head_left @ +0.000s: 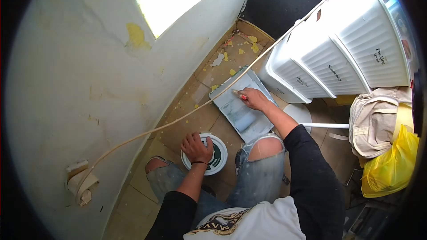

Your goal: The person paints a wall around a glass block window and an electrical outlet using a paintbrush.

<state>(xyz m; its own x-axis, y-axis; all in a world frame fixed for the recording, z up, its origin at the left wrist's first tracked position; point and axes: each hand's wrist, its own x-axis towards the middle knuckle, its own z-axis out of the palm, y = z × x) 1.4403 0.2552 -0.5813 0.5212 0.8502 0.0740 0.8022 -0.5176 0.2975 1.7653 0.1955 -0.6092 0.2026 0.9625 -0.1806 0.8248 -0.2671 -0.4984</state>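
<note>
My left hand [197, 147] lies with its fingers spread on the lid of a round white bucket [219, 165], which stands on the floor between my knees. In my right hand [255, 99] is a small brush [243, 97] with a red mark on its handle, the fingers closed round it. The brush's tip is over a grey paint tray [238, 112] smeared with white; whether it touches the tray cannot be made out. A beige cable [202, 106] crosses above the tray.
A stained wall [111, 80] with an open socket box [78, 169] is at the left. Yellow paint flakes [241, 51] lie on the tiles. White plastic drawers [329, 62], a beige bag [371, 124] and a yellow plastic bag [387, 169] are at the right.
</note>
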